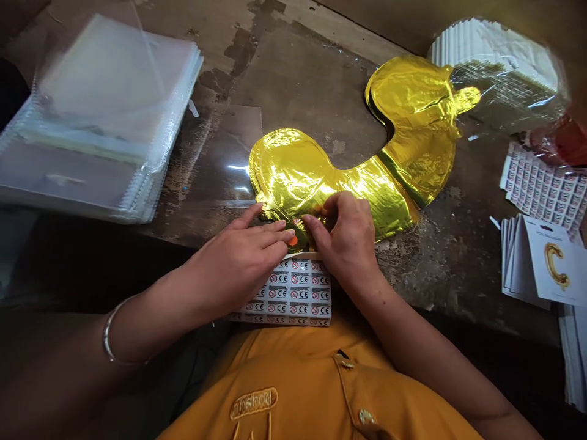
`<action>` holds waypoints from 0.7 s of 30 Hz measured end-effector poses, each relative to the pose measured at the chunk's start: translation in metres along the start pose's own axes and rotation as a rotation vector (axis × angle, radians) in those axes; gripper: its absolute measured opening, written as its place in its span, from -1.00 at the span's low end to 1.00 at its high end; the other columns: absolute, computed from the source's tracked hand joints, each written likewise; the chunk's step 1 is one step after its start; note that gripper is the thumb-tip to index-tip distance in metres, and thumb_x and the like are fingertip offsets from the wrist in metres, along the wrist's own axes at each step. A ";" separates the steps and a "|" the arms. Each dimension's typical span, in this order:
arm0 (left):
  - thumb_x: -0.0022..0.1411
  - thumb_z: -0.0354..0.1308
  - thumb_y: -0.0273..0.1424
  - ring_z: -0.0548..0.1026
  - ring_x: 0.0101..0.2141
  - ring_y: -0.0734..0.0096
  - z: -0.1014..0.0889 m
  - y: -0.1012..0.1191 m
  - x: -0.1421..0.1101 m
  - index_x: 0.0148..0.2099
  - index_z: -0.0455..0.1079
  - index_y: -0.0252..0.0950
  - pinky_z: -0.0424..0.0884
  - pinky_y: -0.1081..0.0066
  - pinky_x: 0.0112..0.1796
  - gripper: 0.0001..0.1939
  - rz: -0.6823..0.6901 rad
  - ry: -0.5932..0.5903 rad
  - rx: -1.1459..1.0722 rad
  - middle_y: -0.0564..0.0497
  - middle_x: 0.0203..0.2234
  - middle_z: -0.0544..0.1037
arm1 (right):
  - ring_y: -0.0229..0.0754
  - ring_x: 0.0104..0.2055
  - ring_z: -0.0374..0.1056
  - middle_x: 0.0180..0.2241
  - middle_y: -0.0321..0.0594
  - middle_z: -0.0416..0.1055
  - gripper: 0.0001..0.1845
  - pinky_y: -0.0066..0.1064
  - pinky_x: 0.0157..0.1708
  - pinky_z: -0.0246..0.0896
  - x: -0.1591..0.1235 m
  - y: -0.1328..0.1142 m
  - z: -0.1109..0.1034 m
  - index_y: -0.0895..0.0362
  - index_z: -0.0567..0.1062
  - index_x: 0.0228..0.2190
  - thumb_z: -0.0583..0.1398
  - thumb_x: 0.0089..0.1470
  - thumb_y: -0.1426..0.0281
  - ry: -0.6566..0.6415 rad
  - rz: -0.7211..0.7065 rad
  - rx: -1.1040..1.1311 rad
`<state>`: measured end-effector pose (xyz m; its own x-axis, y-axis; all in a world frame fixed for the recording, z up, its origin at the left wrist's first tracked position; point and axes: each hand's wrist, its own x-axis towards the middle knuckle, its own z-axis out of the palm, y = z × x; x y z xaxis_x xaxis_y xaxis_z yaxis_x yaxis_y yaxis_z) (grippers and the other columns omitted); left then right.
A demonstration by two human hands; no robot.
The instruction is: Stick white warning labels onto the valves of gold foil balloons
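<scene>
A flat gold foil balloon [348, 165], curved like a large letter, lies on the worn workbench [426, 275]. My left hand [243, 263] rests its extended fingers on the balloon's lower end, close to a small orange dot [292, 241]. My right hand [342, 241] pinches the foil beside it with thumb and fingertips, and a bit of orange [318, 209] shows between them. Just below both hands lies a sheet of printed CE warning labels [293, 293], its top edge tucked near the balloon.
A tall stack of clear plastic bags [101, 116] sits at the left. At the right lie another label sheet [545, 189] and white header cards [548, 260] printed with a gold letter. A bundle of pleated white paper [495, 61] in plastic stands at the back right.
</scene>
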<state>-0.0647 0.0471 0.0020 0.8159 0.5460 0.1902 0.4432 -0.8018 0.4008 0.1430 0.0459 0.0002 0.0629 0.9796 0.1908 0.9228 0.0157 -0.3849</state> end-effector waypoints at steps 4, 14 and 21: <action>0.27 0.01 -0.56 0.42 0.08 0.27 0.001 -0.001 0.001 -0.09 0.39 -0.32 -0.04 0.03 0.27 -0.79 0.001 0.016 -0.009 -0.02 0.02 0.51 | -0.05 -0.14 0.27 -0.22 -0.07 0.41 -0.82 -0.13 -0.13 0.20 0.000 0.010 -0.015 0.13 0.42 -0.25 0.10 0.07 0.50 0.113 -0.169 -0.090; 0.24 0.04 -0.47 0.43 -0.07 0.14 -0.011 0.004 -0.007 -0.35 0.42 -0.33 0.36 0.12 -0.01 -0.85 -0.075 0.063 0.033 -0.17 -0.12 0.49 | -0.04 0.08 0.34 0.01 -0.07 0.46 -0.69 -0.11 0.07 0.30 -0.007 0.016 -0.010 0.18 0.51 -0.07 0.12 0.16 0.48 -0.243 -0.664 0.036; 0.26 0.03 -0.44 0.40 0.00 0.10 -0.017 0.010 -0.005 -0.37 0.43 -0.31 0.32 0.06 0.02 -0.81 -0.110 0.082 0.043 -0.18 -0.05 0.46 | -0.17 -0.27 0.43 -0.27 -0.10 0.55 -0.73 -0.34 -0.25 0.33 0.014 0.007 -0.017 0.19 0.55 -0.30 0.05 0.21 0.40 -0.246 -0.478 0.131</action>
<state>-0.0710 0.0402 0.0205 0.7292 0.6477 0.2209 0.5449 -0.7448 0.3850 0.1571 0.0558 0.0158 -0.4563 0.8752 0.1609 0.7710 0.4791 -0.4194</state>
